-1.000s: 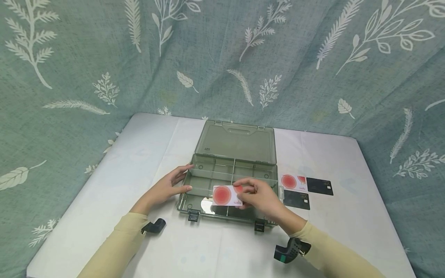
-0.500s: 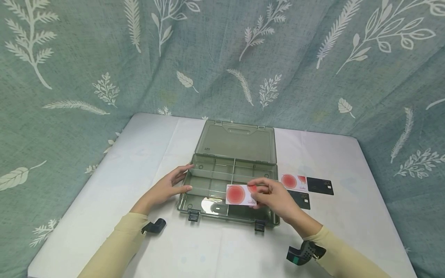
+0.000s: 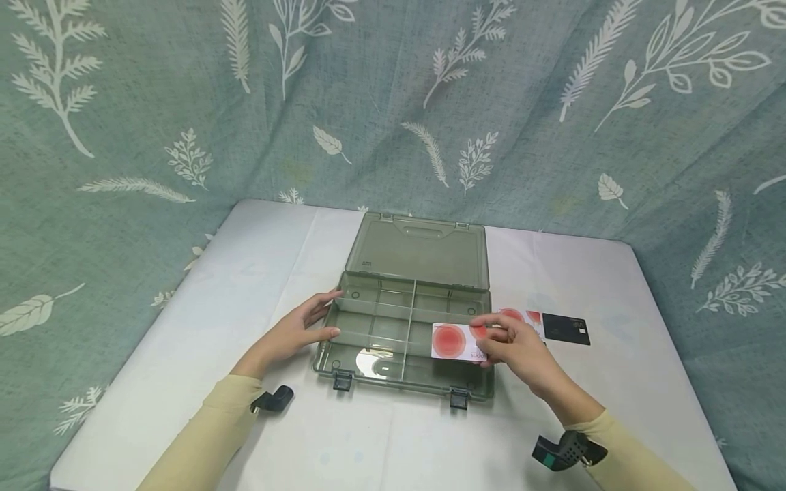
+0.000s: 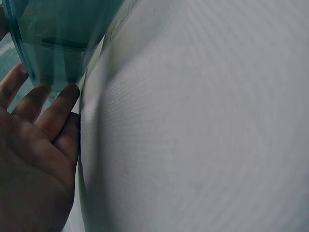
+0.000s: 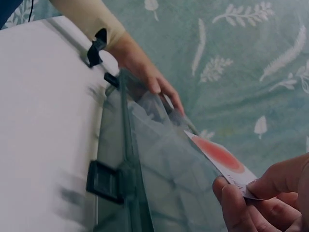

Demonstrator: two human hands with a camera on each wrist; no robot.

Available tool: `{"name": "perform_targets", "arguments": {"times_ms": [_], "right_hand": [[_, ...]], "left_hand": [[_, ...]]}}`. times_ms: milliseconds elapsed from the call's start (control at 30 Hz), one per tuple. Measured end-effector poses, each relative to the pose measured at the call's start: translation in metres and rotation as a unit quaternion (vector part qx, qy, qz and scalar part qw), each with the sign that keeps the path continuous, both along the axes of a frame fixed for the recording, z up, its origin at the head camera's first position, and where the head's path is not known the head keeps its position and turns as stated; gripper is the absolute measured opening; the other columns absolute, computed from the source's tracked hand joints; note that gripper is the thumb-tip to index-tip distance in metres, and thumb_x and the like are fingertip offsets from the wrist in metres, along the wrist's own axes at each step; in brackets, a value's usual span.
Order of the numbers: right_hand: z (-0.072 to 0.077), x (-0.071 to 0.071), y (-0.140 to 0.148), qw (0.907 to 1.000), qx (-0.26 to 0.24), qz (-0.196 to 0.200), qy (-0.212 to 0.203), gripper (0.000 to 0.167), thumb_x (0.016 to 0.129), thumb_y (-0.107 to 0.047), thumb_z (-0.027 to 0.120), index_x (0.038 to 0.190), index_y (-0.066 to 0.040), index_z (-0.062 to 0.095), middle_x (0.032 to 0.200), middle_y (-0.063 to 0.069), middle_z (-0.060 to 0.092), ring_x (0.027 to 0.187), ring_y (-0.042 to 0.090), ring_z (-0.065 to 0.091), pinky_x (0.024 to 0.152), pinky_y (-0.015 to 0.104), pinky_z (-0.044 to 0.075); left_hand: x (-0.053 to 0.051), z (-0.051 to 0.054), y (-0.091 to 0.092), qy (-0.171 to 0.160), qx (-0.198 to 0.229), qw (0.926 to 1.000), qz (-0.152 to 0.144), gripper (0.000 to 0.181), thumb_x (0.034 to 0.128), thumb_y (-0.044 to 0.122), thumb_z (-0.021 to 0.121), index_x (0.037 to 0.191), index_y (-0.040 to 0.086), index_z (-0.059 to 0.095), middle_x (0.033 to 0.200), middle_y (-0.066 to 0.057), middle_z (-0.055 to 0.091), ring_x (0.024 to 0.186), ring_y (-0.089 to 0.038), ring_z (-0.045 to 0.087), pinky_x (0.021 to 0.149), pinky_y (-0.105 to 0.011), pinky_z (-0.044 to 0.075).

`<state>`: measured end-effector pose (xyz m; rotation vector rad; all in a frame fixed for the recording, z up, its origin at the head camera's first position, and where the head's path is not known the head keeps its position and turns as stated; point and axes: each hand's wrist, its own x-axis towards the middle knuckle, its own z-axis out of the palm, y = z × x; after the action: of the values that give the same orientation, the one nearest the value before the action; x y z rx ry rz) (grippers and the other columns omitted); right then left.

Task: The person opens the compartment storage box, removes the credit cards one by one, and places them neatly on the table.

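Note:
A white card with red circles [image 3: 449,341] is pinched between the thumb and fingers of my right hand [image 3: 512,344], over the right-hand compartments of a clear green divided box [image 3: 353,353]. In the right wrist view the card [image 5: 219,157] tilts above the box, apart from it. My left hand [image 3: 299,329] rests against the box's left side. The left wrist view shows its fingers [image 4: 60,108] fairly straight, their tips at the box wall [image 4: 53,63]. The box's lid [image 3: 420,249] lies folded back behind it.
Right of the box lie another red-circled white card [image 3: 535,320], partly behind my right hand, and a black card [image 3: 565,329]. Two dark latches [image 3: 458,398] stick out from the box's front. A patterned green cloth [image 3: 393,123] stands behind the white tabletop [image 3: 276,239].
My right hand has moved right with the pinched card, from the middle of the box to its right side. It now hides the second black card. My left hand stays in place.

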<state>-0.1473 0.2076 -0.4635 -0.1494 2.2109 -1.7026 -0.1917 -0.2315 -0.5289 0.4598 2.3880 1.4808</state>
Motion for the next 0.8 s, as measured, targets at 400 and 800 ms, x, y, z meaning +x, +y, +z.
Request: {"name": "perform_targets", "arguments": {"times_ms": [400,800], "right_hand": [[0.002,0.004,0.033,0.9988,0.014,-0.046,0.002,0.038,0.094,-0.003,0.069,0.131,0.003,0.06,0.115,0.016,0.069,0.087,0.014,0.065,0.072,0.031,0.063],[-0.001,0.011,0.066,0.9958,0.049,-0.074,0.023,0.038,0.099,-0.007,0.065,0.134,0.002,0.057,0.103,0.014,0.068,0.079,0.015,0.062,0.069,0.031,0.061]], "left_hand": [[0.001,0.001,0.0,-0.003,0.002,1.0,-0.001,0.075,0.0956,0.035,0.073,0.158,0.033,0.033,0.168,-0.002,0.021,0.151,-0.041,0.025,0.121,-0.059,0.025],[0.001,0.001,0.0,-0.003,-0.001,1.0,0.0,0.076,0.0956,0.036,0.073,0.159,0.032,0.032,0.168,-0.003,0.02,0.151,-0.041,0.025,0.121,-0.06,0.025]]}}
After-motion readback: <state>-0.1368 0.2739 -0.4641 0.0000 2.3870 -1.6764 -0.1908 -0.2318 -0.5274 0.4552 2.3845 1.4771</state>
